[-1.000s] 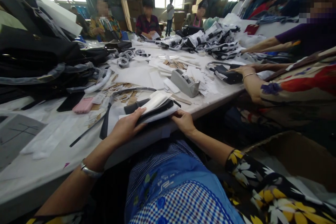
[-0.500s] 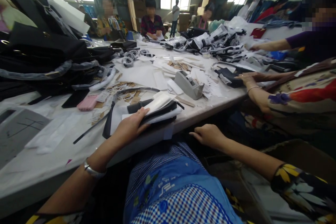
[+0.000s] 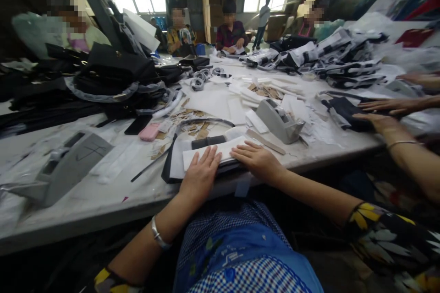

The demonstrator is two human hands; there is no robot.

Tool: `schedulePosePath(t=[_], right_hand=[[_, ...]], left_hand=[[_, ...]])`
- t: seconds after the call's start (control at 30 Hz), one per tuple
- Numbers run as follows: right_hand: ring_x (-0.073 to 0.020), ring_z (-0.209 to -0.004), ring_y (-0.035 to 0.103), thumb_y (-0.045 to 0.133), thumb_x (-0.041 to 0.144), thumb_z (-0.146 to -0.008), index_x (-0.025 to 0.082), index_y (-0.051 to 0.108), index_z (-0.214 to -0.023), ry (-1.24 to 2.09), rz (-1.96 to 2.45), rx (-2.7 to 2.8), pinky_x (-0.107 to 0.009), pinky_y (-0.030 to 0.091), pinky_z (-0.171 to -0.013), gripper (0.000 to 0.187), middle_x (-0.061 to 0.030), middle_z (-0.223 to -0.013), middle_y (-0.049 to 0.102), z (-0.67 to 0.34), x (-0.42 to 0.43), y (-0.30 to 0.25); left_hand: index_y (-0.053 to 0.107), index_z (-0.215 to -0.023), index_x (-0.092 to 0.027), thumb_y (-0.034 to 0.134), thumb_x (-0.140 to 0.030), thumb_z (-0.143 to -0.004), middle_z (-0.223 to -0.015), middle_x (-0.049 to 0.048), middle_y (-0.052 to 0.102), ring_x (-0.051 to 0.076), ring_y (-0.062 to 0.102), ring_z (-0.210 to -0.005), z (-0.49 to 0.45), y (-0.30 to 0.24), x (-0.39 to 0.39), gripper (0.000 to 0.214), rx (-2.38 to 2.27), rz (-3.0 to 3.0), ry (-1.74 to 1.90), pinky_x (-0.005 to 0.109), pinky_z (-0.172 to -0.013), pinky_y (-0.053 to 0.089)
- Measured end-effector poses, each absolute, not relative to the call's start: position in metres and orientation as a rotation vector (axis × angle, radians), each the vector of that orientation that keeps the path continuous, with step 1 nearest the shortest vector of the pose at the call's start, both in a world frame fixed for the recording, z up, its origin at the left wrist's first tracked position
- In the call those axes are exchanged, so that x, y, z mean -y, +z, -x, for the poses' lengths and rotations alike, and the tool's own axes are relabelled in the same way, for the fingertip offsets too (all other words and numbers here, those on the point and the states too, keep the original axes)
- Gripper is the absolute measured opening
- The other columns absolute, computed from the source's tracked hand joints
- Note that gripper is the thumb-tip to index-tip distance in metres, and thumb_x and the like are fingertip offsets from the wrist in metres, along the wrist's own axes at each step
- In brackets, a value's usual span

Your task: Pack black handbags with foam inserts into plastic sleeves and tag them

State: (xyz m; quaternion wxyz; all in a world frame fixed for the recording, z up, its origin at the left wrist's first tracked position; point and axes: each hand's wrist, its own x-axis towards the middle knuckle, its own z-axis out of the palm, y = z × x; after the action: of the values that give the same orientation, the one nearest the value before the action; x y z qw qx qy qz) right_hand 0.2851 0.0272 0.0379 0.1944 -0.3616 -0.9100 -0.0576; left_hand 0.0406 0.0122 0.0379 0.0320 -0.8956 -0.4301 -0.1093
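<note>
My left hand [image 3: 201, 175] lies flat, fingers spread, on a white paper sheet [image 3: 220, 150] that covers a black flat piece [image 3: 208, 141] at the table's front edge. My right hand [image 3: 256, 160] rests flat beside it on the same sheet, fingers stretched toward the left. Neither hand grips anything. A silver bangle sits on my left wrist.
A grey tape dispenser [image 3: 279, 122] stands just behind my right hand, another [image 3: 65, 165] at the left. A pink phone [image 3: 149, 132], paper scraps and black bags [image 3: 113, 78] crowd the table. A co-worker's hands [image 3: 381, 114] press on black material at the right. Several people sit at the far end.
My right hand came up from below the table edge and landed on the white sheet. My left hand flattened onto it. The view swung left.
</note>
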Motion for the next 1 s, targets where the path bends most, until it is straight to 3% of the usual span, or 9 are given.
schedulePosePath(t=[0.07,0.2,0.37,0.57,0.7,0.83,0.93,1.0], right_hand=[[-0.0249,-0.125,0.061,0.050,0.007,-0.095,0.023,0.062,-0.133,-0.151,1.040,2.461,-0.046,0.046,-0.110,0.043,-0.0077,-0.133,0.064,-0.286,-0.022,0.025],[-0.0250,-0.126,0.059,0.047,0.008,-0.096,0.029,0.057,-0.139,-0.095,1.043,2.377,-0.046,0.046,-0.112,0.049,-0.0039,-0.138,0.060,-0.289,-0.015,0.012],[-0.0250,-0.128,0.058,0.046,0.011,-0.098,0.030,0.052,-0.143,-0.079,0.996,2.368,-0.046,0.045,-0.113,0.049,-0.0035,-0.139,0.058,-0.290,-0.019,0.008],[-0.0238,-0.129,0.057,0.051,0.012,-0.097,0.028,0.056,-0.139,0.004,0.954,2.366,-0.047,0.043,-0.113,0.046,-0.0051,-0.136,0.062,-0.295,-0.016,0.023],[-0.0221,-0.102,0.070,0.053,0.018,-0.097,0.027,0.068,-0.113,0.153,1.164,2.061,-0.041,0.054,-0.096,0.024,-0.0056,-0.108,0.075,-0.310,0.009,0.042],[-0.0186,-0.066,0.067,0.051,0.029,-0.099,0.024,0.066,-0.084,0.525,1.542,1.863,-0.031,0.056,-0.065,0.022,-0.0024,-0.073,0.068,-0.320,0.036,0.041],[-0.0215,-0.083,0.070,0.055,0.027,-0.097,0.024,0.068,-0.100,0.556,1.463,1.906,-0.034,0.058,-0.078,0.013,-0.0055,-0.092,0.072,-0.311,0.044,0.030],[-0.0241,-0.099,0.068,0.056,0.025,-0.095,0.024,0.068,-0.110,0.540,1.306,1.923,-0.038,0.056,-0.091,0.018,-0.0085,-0.107,0.072,-0.298,0.044,0.024]], left_hand=[[0.044,-0.144,-0.009,0.038,-0.010,-0.095,-0.156,0.0186,0.038,0.033,0.032,-0.146,-0.051,0.039,-0.005,0.049,1.368,2.699,-0.325,0.061,-0.115,0.031],[0.047,-0.142,-0.012,0.049,-0.030,-0.097,-0.153,0.0194,0.042,0.035,0.037,-0.144,-0.060,0.032,-0.002,0.048,1.427,2.675,-0.400,0.063,-0.114,0.032],[0.038,-0.150,-0.035,0.046,-0.022,-0.099,-0.155,0.0101,0.042,0.030,0.038,-0.143,-0.053,0.014,-0.004,0.053,1.368,2.601,-0.499,0.056,-0.113,0.039],[0.045,-0.146,-0.034,0.049,-0.013,-0.096,-0.152,0.0108,0.045,0.031,0.040,-0.141,-0.052,0.009,-0.004,0.055,1.313,2.551,-0.547,0.051,-0.110,0.044],[0.046,-0.146,-0.032,0.047,-0.010,-0.096,-0.153,0.0122,0.043,0.032,0.040,-0.141,-0.051,0.010,-0.005,0.055,1.294,2.567,-0.543,0.053,-0.109,0.045],[0.041,-0.149,-0.030,0.043,-0.009,-0.096,-0.155,0.0113,0.039,0.033,0.037,-0.142,-0.050,0.009,-0.005,0.057,1.266,2.578,-0.543,0.055,-0.109,0.045],[0.033,-0.152,-0.030,0.040,-0.007,-0.096,-0.156,0.0067,0.037,0.033,0.032,-0.144,-0.050,0.009,-0.004,0.061,1.270,2.590,-0.551,0.056,-0.110,0.044],[0.029,-0.154,-0.031,0.040,-0.007,-0.096,-0.155,0.0038,0.037,0.033,0.030,-0.145,-0.050,0.009,-0.004,0.063,1.277,2.596,-0.555,0.056,-0.111,0.044]])
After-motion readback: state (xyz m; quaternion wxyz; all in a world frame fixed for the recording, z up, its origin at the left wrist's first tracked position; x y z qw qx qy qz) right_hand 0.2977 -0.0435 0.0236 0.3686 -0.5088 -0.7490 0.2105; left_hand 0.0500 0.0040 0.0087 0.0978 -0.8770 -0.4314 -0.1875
